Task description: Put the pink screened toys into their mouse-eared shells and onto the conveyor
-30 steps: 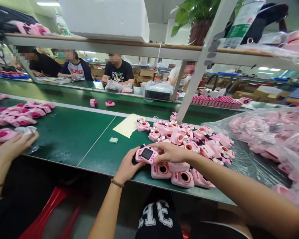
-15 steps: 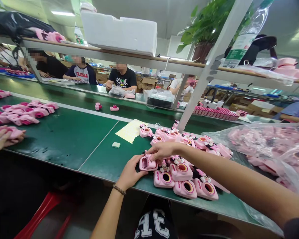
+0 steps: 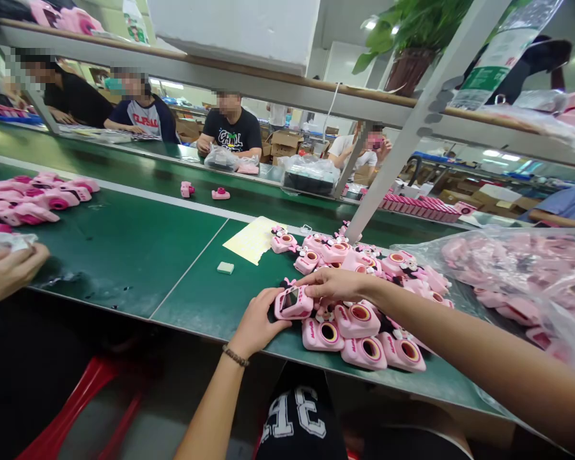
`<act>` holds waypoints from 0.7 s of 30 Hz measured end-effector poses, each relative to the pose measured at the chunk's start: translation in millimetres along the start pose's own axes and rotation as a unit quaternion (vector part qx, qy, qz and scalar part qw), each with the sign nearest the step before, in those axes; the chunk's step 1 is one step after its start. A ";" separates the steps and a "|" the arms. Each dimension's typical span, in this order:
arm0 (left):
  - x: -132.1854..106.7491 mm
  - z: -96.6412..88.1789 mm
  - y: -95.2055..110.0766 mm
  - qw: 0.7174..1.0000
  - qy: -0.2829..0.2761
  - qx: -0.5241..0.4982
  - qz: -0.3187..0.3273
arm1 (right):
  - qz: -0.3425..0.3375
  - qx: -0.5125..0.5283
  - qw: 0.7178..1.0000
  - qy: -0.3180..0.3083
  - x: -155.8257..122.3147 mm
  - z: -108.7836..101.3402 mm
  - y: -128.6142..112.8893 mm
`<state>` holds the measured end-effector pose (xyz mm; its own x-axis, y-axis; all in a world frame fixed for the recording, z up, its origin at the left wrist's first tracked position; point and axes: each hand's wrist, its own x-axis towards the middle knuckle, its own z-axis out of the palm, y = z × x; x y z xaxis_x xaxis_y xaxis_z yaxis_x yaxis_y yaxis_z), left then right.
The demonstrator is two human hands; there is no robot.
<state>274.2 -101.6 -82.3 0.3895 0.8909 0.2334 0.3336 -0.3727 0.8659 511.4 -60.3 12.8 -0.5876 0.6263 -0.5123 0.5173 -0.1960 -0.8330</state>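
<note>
While the left hand's fingers clench a pink toy camera at its near end, the right hand's fingers curl over its far edge. Screen-up, long axis slanting toward the right hand, it sits near the green desk's front edge, against a heap of pink cameras.

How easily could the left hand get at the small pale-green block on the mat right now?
Probably yes: the left hand sits close to the small pale-green block, with only bare green mat between them. It holds a pink toy camera, though, so would likely let go first.
</note>
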 end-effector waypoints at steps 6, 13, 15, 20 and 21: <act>-0.3 0.0 -1.3 1.000 -0.002 -0.010 0.003 | -0.017 -0.029 0.999 -0.010 0.8 2.0 9.9; 1.0 -0.8 0.1 1.000 0.021 -0.014 0.004 | -0.105 -0.179 0.977 0.047 4.9 2.7 -1.1; -1.2 -2.1 4.8 0.999 0.047 -0.019 0.005 | -0.118 -0.172 0.971 0.119 -0.7 13.4 -6.6; -20.4 -9.8 34.0 0.995 0.083 -0.048 0.015 | -0.126 -0.110 0.954 0.250 -34.1 49.2 -14.1; -25.7 -11.2 42.3 0.995 0.081 -0.053 0.017 | -0.127 -0.060 0.964 0.225 -42.0 54.7 -13.6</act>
<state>268.6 -137.4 -46.8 0.2530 0.9116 0.3239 0.2270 -0.3814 0.8961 494.9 -125.2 34.2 -0.3898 0.9116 -0.1303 0.4765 0.0787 -0.8756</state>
